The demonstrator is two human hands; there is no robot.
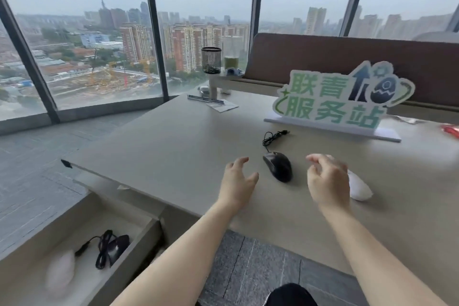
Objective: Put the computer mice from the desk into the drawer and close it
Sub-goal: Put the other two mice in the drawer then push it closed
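Note:
A black wired mouse point(278, 166) lies on the beige desk point(173, 136), its coiled cable point(273, 136) stretched toward a sign. A white mouse point(360, 187) lies to its right, partly hidden by my right hand point(327, 181), which hovers over it with fingers spread. My left hand point(238, 181) is open just left of the black mouse, not touching it. Below the desk at lower left the drawer point(139, 238) stands open. Inside it lie a black wired mouse point(116, 247) and a blurred white mouse point(60, 271).
A standing green and white sign point(342, 99) occupies the back of the desk. A mesh pen cup point(211, 59), a glass of green drink point(231, 58) and papers point(222, 105) sit at the far end. A red packet point(450, 129) lies at the right edge.

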